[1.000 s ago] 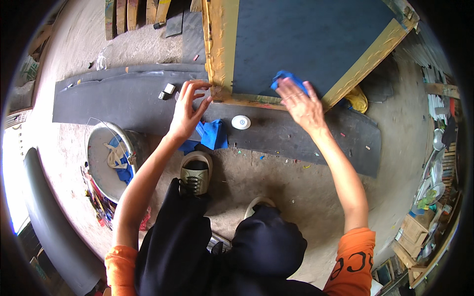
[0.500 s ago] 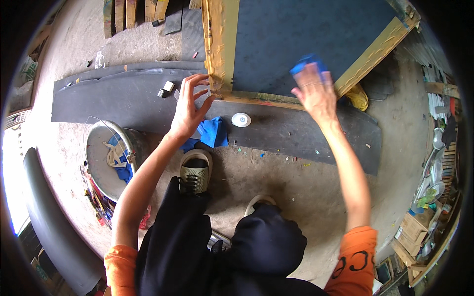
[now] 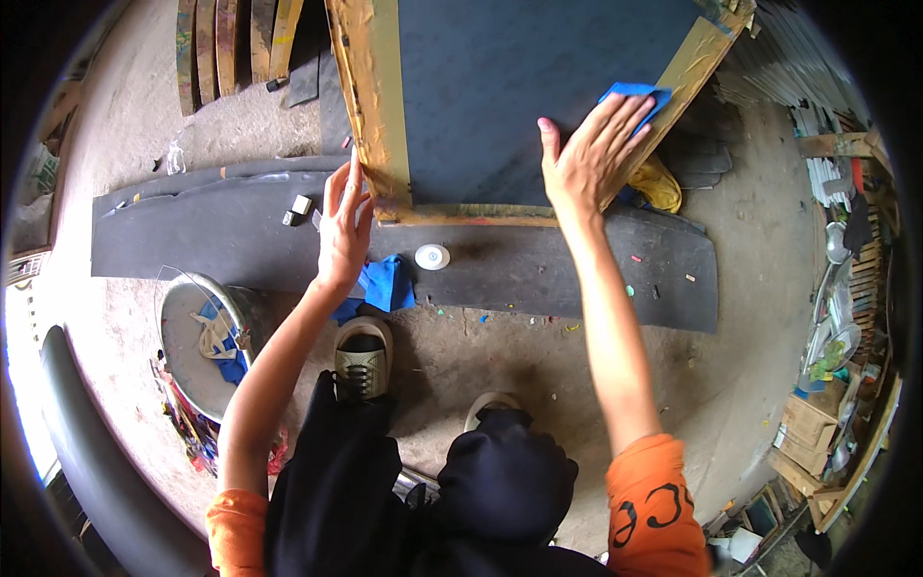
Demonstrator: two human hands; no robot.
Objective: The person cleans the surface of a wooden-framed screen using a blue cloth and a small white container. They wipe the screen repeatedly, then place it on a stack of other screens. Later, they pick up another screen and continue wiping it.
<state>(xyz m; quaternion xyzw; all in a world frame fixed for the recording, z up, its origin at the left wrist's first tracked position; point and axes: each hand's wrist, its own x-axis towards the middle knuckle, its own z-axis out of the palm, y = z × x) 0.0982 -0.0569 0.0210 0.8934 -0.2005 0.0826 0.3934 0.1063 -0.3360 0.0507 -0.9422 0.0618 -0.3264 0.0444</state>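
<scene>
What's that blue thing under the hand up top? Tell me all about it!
It is a blue cloth, soft and folded small. The right hand presses it flat against the dark panel, near the panel's yellowish wooden frame. Only a corner shows past the fingertips; the hand hides the rest.

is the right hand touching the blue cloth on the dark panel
Touching. The head view shows the right hand spread flat over the blue cloth, which peeks out beyond its fingers on the dark panel.
</scene>
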